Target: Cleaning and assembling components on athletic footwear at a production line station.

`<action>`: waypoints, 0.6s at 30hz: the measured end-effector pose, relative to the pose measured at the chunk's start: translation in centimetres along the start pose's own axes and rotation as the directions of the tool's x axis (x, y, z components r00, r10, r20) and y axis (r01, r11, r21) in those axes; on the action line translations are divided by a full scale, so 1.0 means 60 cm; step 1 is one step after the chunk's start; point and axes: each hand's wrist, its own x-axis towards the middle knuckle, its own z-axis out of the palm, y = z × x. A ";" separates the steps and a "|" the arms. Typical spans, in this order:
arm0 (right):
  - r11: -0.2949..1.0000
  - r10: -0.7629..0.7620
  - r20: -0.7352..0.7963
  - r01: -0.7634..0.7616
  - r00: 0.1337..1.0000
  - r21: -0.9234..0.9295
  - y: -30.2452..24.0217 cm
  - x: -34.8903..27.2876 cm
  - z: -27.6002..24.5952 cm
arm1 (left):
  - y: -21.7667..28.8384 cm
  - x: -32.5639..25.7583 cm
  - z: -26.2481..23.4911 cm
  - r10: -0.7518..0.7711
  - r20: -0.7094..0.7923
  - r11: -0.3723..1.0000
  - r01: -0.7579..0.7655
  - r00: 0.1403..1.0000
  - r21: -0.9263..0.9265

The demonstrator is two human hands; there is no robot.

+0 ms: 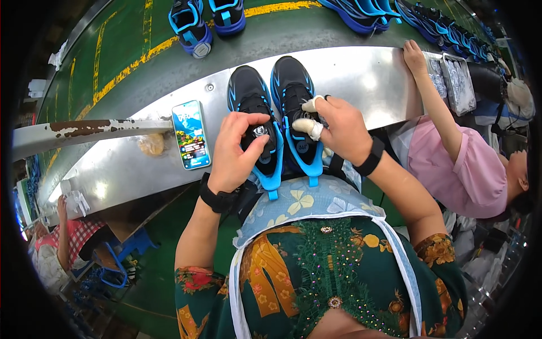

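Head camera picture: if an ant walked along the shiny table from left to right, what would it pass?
Chipped white pole → phone → left black-and-blue shoe → right black-and-blue shoe → another person's hand.

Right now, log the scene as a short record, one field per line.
Left hand: thumb and finger either side of the round dial on the left shoe; firm grip unclear
Right hand: at the right shoe, pale finger covers on two digits
Shoes: black and blue, side by side, toes away from the wearer
Phone: left of the shoes, screen lit
Surface: metal bench
Co-worker: at right, pink top
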 end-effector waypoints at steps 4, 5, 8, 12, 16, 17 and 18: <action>0.973 -0.038 0.325 -0.039 0.945 0.226 0.001 0.030 -0.046 | -0.002 -0.002 0.000 0.027 0.027 1.000 -0.027 0.999 0.016; 0.987 -0.047 0.320 -0.006 0.946 0.161 0.008 0.024 -0.039 | -0.001 -0.001 0.001 0.026 0.031 0.999 -0.026 0.999 0.023; 0.998 -0.061 0.185 0.056 0.981 0.035 -0.011 -0.001 -0.020 | -0.002 -0.002 0.004 0.038 0.015 0.999 -0.038 0.999 -0.015; 0.995 -0.017 -0.005 0.016 1.000 -0.094 -0.016 -0.009 -0.018 | 0.010 -0.004 0.005 0.035 0.019 0.999 -0.034 0.999 -0.017; 0.909 -0.009 0.463 -0.186 0.886 0.374 0.029 0.035 -0.072 | 0.056 -0.029 0.020 0.024 -0.086 0.993 -0.034 0.996 -0.109; 0.925 -0.003 0.546 -0.206 0.838 0.321 0.031 0.049 -0.086 | 0.068 -0.037 0.016 -0.281 0.175 0.873 0.327 0.944 -0.361; 0.940 0.006 0.630 -0.220 0.777 0.262 0.034 0.055 -0.090 | 0.087 -0.043 0.014 -0.453 0.483 0.578 0.660 0.749 -0.481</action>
